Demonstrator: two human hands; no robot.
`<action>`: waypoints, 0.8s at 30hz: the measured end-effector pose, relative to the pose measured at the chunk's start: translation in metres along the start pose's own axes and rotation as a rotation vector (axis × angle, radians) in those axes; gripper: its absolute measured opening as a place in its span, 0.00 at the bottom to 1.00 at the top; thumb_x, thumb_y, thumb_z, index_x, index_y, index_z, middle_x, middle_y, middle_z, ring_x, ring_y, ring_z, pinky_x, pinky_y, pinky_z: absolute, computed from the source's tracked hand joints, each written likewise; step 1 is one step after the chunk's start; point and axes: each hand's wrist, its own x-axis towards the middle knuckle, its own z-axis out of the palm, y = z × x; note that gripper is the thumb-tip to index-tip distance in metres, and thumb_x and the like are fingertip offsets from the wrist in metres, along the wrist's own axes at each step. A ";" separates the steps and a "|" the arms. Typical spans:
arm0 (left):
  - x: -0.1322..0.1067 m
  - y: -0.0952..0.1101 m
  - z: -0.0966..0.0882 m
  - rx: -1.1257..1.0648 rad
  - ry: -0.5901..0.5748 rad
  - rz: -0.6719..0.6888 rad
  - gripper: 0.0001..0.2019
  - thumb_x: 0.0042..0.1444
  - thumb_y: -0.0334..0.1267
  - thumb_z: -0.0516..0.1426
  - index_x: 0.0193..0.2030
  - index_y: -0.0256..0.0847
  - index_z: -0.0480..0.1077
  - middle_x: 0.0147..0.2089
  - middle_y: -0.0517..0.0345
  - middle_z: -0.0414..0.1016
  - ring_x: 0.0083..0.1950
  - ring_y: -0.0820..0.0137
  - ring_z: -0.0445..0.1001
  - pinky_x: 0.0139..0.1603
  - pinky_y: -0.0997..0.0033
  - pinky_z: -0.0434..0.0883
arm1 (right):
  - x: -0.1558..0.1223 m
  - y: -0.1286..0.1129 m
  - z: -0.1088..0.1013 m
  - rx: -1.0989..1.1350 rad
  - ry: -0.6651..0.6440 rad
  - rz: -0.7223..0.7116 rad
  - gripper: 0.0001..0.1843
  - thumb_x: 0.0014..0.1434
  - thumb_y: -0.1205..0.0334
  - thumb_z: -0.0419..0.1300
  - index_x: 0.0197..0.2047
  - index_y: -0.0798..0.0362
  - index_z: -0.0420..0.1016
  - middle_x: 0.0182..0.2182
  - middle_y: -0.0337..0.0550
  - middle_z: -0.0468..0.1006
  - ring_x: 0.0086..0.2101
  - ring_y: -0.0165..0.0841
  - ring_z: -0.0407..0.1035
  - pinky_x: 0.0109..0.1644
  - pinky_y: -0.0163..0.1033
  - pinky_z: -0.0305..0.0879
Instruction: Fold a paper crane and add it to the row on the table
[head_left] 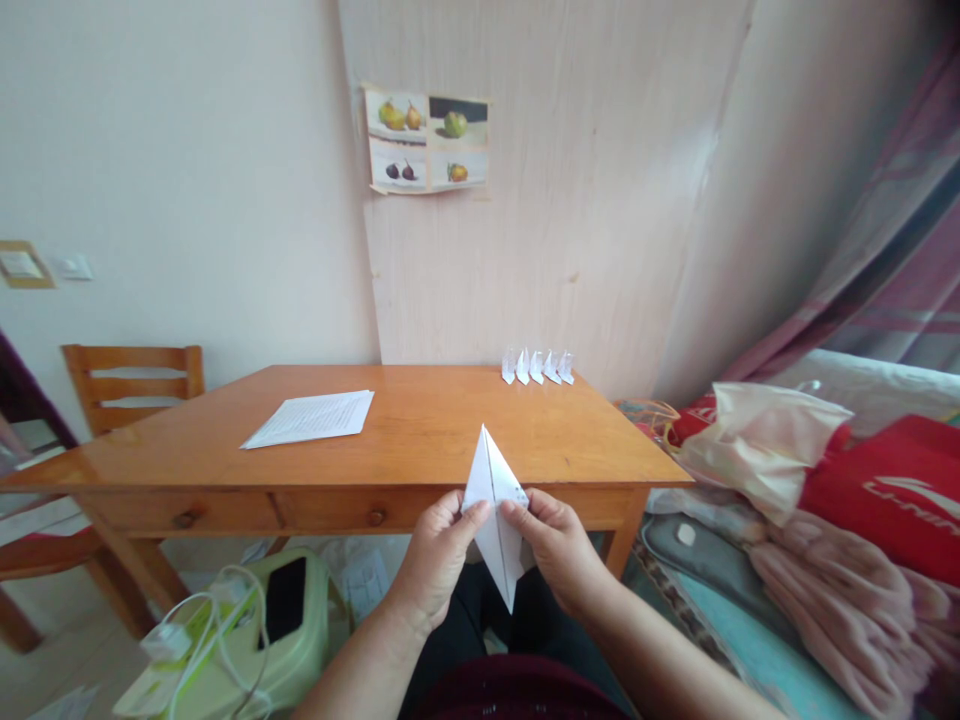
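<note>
The left hand [435,550] and right hand [561,548] pinch a folded paper [491,485] — one each side; five paper figures [536,368] stand beyond.

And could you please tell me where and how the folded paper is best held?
I would grip the folded paper near its two side corners, coming from both sides as the left hand and right hand do: the diamond is widest there, while both ends taper to points that might bend.

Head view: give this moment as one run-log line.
left hand: pinches folded paper | right hand: pinches its other side | paper figures: rowed on table | printed sheets: lying on table
</note>
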 end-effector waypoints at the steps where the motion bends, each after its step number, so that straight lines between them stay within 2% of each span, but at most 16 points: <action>1: 0.000 -0.001 0.000 -0.011 0.003 -0.014 0.20 0.59 0.45 0.64 0.54 0.36 0.76 0.44 0.47 0.82 0.42 0.63 0.78 0.48 0.64 0.72 | 0.000 0.000 -0.001 -0.004 0.001 -0.004 0.19 0.56 0.47 0.70 0.35 0.56 0.76 0.27 0.39 0.76 0.27 0.29 0.66 0.33 0.35 0.61; 8: 0.000 -0.002 0.000 -0.041 0.013 -0.041 0.20 0.57 0.45 0.65 0.52 0.35 0.77 0.43 0.45 0.82 0.41 0.62 0.77 0.45 0.65 0.72 | -0.002 0.003 -0.003 -0.046 -0.068 -0.001 0.19 0.58 0.47 0.68 0.37 0.56 0.76 0.27 0.39 0.75 0.27 0.29 0.65 0.32 0.34 0.60; 15: 0.001 -0.004 -0.002 -0.043 0.016 -0.041 0.18 0.57 0.44 0.65 0.50 0.35 0.77 0.44 0.46 0.82 0.43 0.61 0.78 0.50 0.61 0.71 | -0.004 0.005 -0.002 -0.034 -0.034 0.002 0.18 0.57 0.49 0.70 0.41 0.55 0.76 0.33 0.41 0.78 0.32 0.32 0.69 0.37 0.36 0.64; 20: -0.002 -0.005 -0.001 -0.035 0.008 -0.025 0.17 0.57 0.43 0.65 0.49 0.35 0.77 0.43 0.46 0.82 0.44 0.61 0.77 0.52 0.60 0.70 | -0.006 0.007 -0.001 -0.021 -0.150 0.048 0.17 0.57 0.50 0.70 0.41 0.56 0.79 0.33 0.43 0.80 0.32 0.33 0.72 0.39 0.38 0.65; 24: -0.004 0.001 0.003 -0.025 0.028 0.011 0.16 0.56 0.43 0.66 0.46 0.36 0.75 0.42 0.48 0.81 0.42 0.63 0.77 0.48 0.63 0.71 | -0.007 0.006 0.001 -0.012 -0.152 0.044 0.18 0.57 0.49 0.70 0.40 0.56 0.80 0.31 0.43 0.81 0.30 0.31 0.71 0.38 0.37 0.65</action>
